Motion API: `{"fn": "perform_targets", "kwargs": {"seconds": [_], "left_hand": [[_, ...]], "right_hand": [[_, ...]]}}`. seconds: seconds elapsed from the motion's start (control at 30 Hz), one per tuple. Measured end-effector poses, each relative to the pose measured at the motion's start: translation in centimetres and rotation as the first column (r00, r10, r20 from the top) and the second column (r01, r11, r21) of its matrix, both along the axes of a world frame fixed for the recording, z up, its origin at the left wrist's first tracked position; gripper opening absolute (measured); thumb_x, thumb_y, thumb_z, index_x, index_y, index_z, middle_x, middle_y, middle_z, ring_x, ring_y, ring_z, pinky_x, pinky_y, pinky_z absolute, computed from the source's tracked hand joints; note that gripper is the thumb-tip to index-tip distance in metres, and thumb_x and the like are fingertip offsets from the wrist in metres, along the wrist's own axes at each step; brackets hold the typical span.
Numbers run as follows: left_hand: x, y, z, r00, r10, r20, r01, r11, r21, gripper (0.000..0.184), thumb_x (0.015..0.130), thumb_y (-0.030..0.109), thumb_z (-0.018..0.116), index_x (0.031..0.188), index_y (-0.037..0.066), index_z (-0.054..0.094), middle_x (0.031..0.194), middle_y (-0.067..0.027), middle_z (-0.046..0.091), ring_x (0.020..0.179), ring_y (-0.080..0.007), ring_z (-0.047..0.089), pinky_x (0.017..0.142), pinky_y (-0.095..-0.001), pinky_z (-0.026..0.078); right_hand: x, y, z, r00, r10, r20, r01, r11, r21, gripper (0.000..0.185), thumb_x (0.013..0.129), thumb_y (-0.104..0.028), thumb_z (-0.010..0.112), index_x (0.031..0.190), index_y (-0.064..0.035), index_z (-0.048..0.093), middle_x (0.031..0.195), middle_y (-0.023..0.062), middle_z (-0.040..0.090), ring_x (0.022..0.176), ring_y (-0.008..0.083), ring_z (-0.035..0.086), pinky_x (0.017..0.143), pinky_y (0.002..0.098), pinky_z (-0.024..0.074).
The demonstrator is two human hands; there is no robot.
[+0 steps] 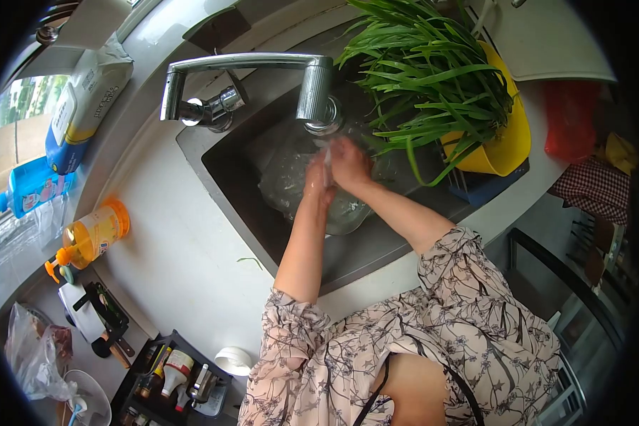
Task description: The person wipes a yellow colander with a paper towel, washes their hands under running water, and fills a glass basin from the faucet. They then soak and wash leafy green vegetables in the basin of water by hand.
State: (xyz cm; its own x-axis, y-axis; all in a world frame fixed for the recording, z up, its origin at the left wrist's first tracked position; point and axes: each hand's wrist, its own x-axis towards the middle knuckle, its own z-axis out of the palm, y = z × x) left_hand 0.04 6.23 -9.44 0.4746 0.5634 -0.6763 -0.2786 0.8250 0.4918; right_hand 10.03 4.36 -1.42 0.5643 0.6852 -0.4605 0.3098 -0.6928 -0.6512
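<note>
My left hand [319,175] and my right hand [351,163] are held together under the running tap [318,92], over the dark sink [259,234]. Water falls onto them. The fingers are blurred and overlap; the right ones look curled against the left hand. Whether anything small lies between them is hidden. Beneath, in the sink, is a clear, see-through basin or bag [348,219] with water in it. To the right, a bunch of long green leaves, like garlic chives [433,85], lies in a yellow basket [508,153] and hangs over the sink.
An orange pump bottle [96,234], a blue pump bottle [39,186] and a wipes pack [89,106] stand along the left. Near the lower left are a knife holder [96,312], a black rack of seasoning bottles [167,380] and a white bowl [233,361]. A leaf scrap [249,262] lies on the counter.
</note>
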Motion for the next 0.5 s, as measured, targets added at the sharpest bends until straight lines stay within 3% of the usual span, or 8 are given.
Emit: {"fn": "perform_targets", "kwargs": {"seconds": [0.07,0.1,0.17,0.2,0.3,0.4,0.43,0.5], "left_hand": [[0.6,0.4,5.1,0.967,-0.014,-0.253,0.013,1.000,-0.005,0.039,0.097,0.042,0.045,0.112,0.009,0.057,0.108,-0.0043,0.059,0.102,-0.0198,0.055,0.086,-0.0381,0.046],[-0.2,0.6,4.2,0.965,-0.078,-0.250,0.077,0.997,-0.016,0.043,0.096,0.045,0.044,0.120,0.010,0.054,0.119,-0.0090,0.057,0.112,-0.0255,0.051,0.091,-0.0493,0.042],[-1.2,-0.3,1.5,0.983,-0.043,-0.177,0.035,0.998,-0.047,0.046,0.096,0.047,0.043,0.124,0.012,0.053,0.121,-0.0090,0.056,0.113,-0.0265,0.051,0.092,-0.0486,0.042],[-1.4,-0.6,0.9,0.990,-0.028,-0.141,0.019,0.998,-0.065,0.048,0.096,0.048,0.042,0.127,0.012,0.052,0.122,-0.0091,0.055,0.113,-0.0270,0.051,0.092,-0.0482,0.042],[-0.2,-1.5,2.3,0.895,0.006,-0.446,-0.102,0.976,-0.191,0.054,0.097,0.051,0.039,0.133,0.011,0.047,0.130,-0.0112,0.050,0.119,-0.0301,0.048,0.095,-0.0509,0.040],[-0.6,-1.8,1.7,0.990,0.134,0.034,-0.099,0.856,-0.508,0.056,0.097,0.051,0.037,0.133,0.010,0.045,0.134,-0.0120,0.047,0.123,-0.0331,0.045,0.097,-0.0555,0.038],[-0.5,-1.6,1.7,0.929,0.323,0.181,-0.178,0.818,-0.547,0.056,0.097,0.052,0.036,0.133,0.010,0.045,0.138,-0.0132,0.044,0.126,-0.0353,0.043,0.100,-0.0556,0.037],[-1.5,-1.5,2.5,0.729,0.228,0.645,0.050,0.922,-0.383,0.058,0.096,0.054,0.032,0.133,0.012,0.046,0.138,-0.0139,0.044,0.126,-0.0338,0.044,0.101,-0.0518,0.037]], "right_hand": [[1.4,0.8,-0.1,0.994,-0.098,-0.053,0.092,0.991,-0.095,0.042,0.092,-0.045,0.045,0.108,-0.0094,0.061,0.104,0.0189,0.066,0.103,0.0404,0.059,0.089,0.0485,0.0432],[1.0,0.5,0.1,0.999,-0.028,-0.033,0.023,0.990,-0.139,0.043,0.091,-0.045,0.045,0.109,-0.0094,0.061,0.107,0.0190,0.065,0.105,0.0404,0.059,0.090,0.0484,0.0433],[-0.1,-0.2,0.2,0.992,0.126,0.003,-0.122,0.966,-0.228,0.044,0.090,-0.044,0.046,0.111,-0.0095,0.061,0.112,0.0192,0.064,0.109,0.0403,0.057,0.091,0.0480,0.0436],[0.4,-0.1,-0.2,0.996,0.095,-0.005,-0.093,0.968,-0.232,0.044,0.090,-0.043,0.046,0.113,-0.0093,0.061,0.113,0.0192,0.063,0.109,0.0404,0.057,0.092,0.0486,0.0429],[2.3,0.7,-1.1,0.989,-0.108,-0.098,0.070,0.943,-0.326,0.043,0.088,-0.038,0.047,0.116,-0.0076,0.059,0.117,0.0208,0.061,0.110,0.0408,0.056,0.094,0.0528,0.0408],[-0.9,-1.0,-2.8,0.992,0.113,0.051,-0.092,0.948,-0.306,0.040,0.088,-0.037,0.049,0.111,-0.0057,0.060,0.111,0.0222,0.063,0.107,0.0418,0.057,0.092,0.0511,0.0427],[-1.8,-1.2,-1.7,0.995,0.094,0.041,-0.085,0.979,-0.186,0.039,0.087,-0.038,0.050,0.103,-0.0043,0.061,0.106,0.0231,0.064,0.105,0.0430,0.058,0.089,0.0492,0.0446],[-3.9,-3.0,0.7,0.970,0.239,0.034,-0.241,0.964,0.110,0.034,0.086,-0.037,0.056,0.095,-0.0041,0.060,0.099,0.0212,0.063,0.096,0.0424,0.058,0.085,0.0480,0.0438]]}}
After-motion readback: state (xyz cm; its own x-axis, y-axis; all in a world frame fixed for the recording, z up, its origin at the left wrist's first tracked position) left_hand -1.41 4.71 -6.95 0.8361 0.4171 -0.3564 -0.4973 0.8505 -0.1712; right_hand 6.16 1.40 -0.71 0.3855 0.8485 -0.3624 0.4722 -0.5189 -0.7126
